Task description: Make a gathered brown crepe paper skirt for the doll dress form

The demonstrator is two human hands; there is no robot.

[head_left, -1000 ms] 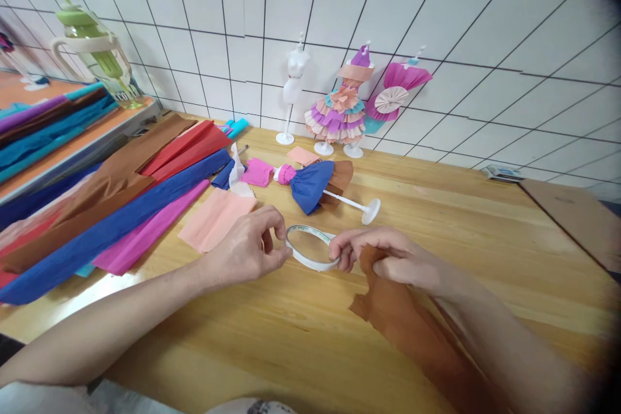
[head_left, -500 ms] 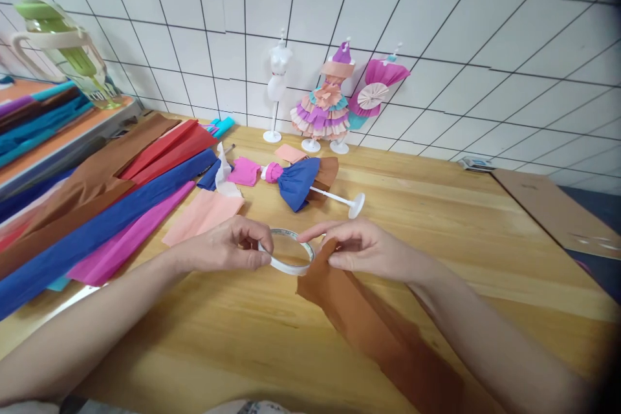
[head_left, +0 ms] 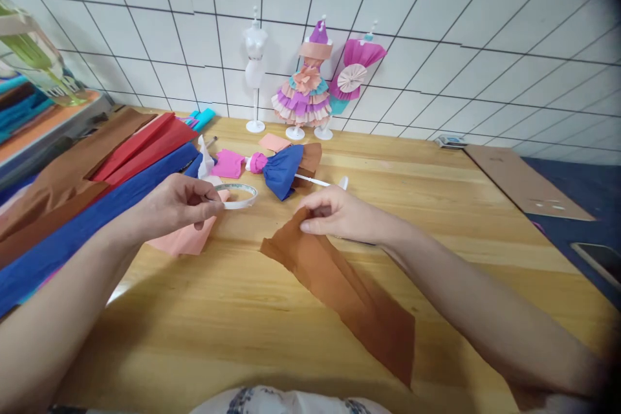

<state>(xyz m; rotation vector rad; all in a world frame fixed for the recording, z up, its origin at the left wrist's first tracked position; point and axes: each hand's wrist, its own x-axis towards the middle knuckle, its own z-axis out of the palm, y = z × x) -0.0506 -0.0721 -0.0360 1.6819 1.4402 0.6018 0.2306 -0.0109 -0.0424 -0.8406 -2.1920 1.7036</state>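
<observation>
Pinched between the thumb and fingers of my left hand [head_left: 187, 202] is a roll of white tape [head_left: 242, 203], held over the table. My right hand [head_left: 332, 212] grips the upper end of a brown crepe paper strip [head_left: 334, 278], which hangs down toward the table's front. Beyond my hands lies a small dress form in a blue paper skirt [head_left: 281, 171], with a pink top [head_left: 257, 162] and a white stand. A peach paper sheet [head_left: 182, 239] lies under my left hand.
Against the tiled wall stand a bare white dress form [head_left: 255, 58] and two dressed ones [head_left: 303, 90]. Long crepe paper pieces [head_left: 130, 187] cover the left side. A cup [head_left: 43, 65] is at far left, cardboard [head_left: 524, 181] at right.
My left hand has moved left with the tape roll, away from my right hand. My right hand still holds the brown paper, whose lower end has swung left. The view has shifted right.
</observation>
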